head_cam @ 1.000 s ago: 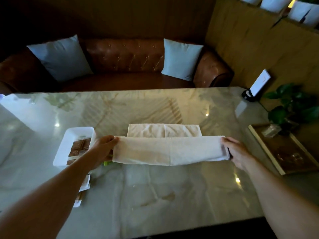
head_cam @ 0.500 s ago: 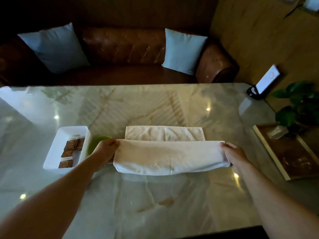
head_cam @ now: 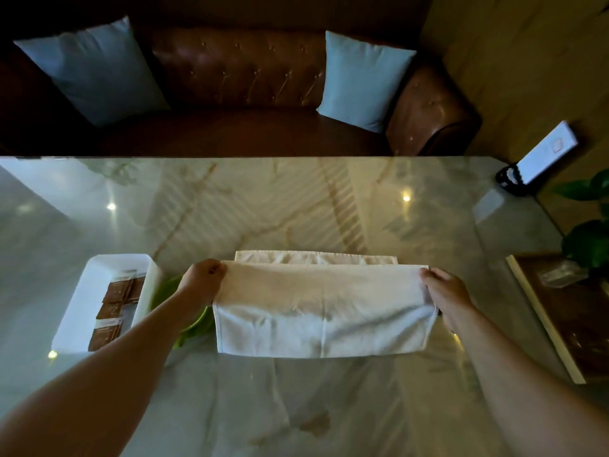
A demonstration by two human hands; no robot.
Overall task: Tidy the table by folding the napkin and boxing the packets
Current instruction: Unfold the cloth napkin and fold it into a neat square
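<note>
A white cloth napkin [head_cam: 324, 311] lies across the middle of the marble table [head_cam: 296, 209], its near half doubled over toward the far edge, where a narrow strip still shows. My left hand [head_cam: 201, 285] pinches the fold's left corner. My right hand [head_cam: 446, 293] pinches the right corner. Left of the napkin stands a white box [head_cam: 99, 275] holding several brown packets [head_cam: 113, 310]. A green object [head_cam: 194, 328] lies partly hidden under my left forearm, between box and napkin.
A wooden tray [head_cam: 566, 324] with a clear wrapper sits at the right edge beside a potted plant [head_cam: 590, 235]. A card holder with a white sign [head_cam: 540, 159] stands at the far right corner. Behind the table is a brown leather sofa [head_cam: 237, 70] with two pale cushions.
Both hands have carried the napkin's folded edge farther from me, so more of the far strip is covered. The view has tilted down and closer.
</note>
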